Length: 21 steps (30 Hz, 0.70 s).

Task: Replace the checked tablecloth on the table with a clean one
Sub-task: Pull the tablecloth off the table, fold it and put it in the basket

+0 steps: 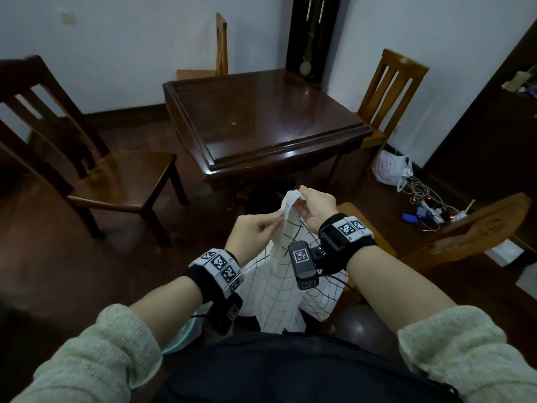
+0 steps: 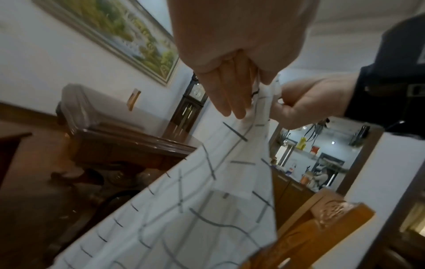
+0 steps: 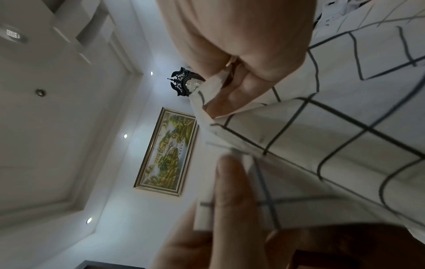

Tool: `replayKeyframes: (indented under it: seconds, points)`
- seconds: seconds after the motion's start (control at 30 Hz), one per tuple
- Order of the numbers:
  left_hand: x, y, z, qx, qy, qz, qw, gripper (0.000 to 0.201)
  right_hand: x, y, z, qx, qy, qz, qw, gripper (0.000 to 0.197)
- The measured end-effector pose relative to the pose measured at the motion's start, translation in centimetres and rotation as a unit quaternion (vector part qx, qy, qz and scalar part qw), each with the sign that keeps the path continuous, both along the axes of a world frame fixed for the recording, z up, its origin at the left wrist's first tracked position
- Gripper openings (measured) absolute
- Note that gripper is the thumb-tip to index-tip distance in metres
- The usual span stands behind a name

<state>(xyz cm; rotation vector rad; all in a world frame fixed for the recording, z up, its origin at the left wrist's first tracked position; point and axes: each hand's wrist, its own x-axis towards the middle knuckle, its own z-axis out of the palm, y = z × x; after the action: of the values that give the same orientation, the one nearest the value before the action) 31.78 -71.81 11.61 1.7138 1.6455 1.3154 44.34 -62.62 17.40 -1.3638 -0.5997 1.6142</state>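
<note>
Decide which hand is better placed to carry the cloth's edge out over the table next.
Probably the right hand: it holds the cloth higher and nearer the bare table than the left hand, which pinches the edge lower.

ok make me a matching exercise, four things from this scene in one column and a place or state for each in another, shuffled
Things:
1. checked tablecloth
2. table
3. white plastic bag
4. pendulum clock

Places or states:
A. on the floor near the right wall
B. pinched at its top by both hands
C. standing behind the table
D. top bare and glossy

Pairs: 1-B, 2-D, 3-A, 4-C
</note>
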Motion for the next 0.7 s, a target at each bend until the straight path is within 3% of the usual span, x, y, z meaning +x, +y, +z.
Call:
replayKeyframes:
  seconds: [0.13, 0.23, 0.33, 0.37, 0.43, 0.57, 0.7]
  points:
    - [1.0, 0.0, 0.7, -0.014, 0.010, 0.025, 1.000, 0.030, -0.5, -0.3, 0.2, 0.001, 0.021, -0.030, 0.999, 0.003]
    - [1.0, -0.4, 1.5, -0.060, 0.110, 0.025, 0.992, 0.036, -0.7, -0.4, 0.3, -0.005, 0.035, -0.043, 0.998, 0.005]
    - [0.8, -0.2, 1.6, -0.070, 0.178, 0.054, 0.980, 0.019, -0.8, -0.5, 0.3, -0.003, 0.027, -0.046, 0.999, 0.005]
    - [0.6, -0.1, 1.4, -0.059, 0.169, 0.060, 0.982, 0.015, -0.8, -0.5, 0.3, -0.001, 0.018, -0.044, 0.999, 0.006]
    - [0.3, 0.3, 0.8, -0.039, 0.131, 0.071, 0.988, 0.033, -0.6, -0.4, 0.4, 0.004, 0.004, -0.040, 0.999, 0.008]
    - [-1.1, 0.7, 0.7, -0.037, 0.088, 0.074, 0.993, 0.038, 0.7, -0.4, 0.7, 0.039, -0.028, -0.017, 0.999, 0.017]
    - [-2.0, 1.2, 1.2, -0.074, 0.082, 0.070, 0.991, 0.049, 2.1, -0.2, -0.3, 0.062, -0.186, 0.083, 0.977, 0.021]
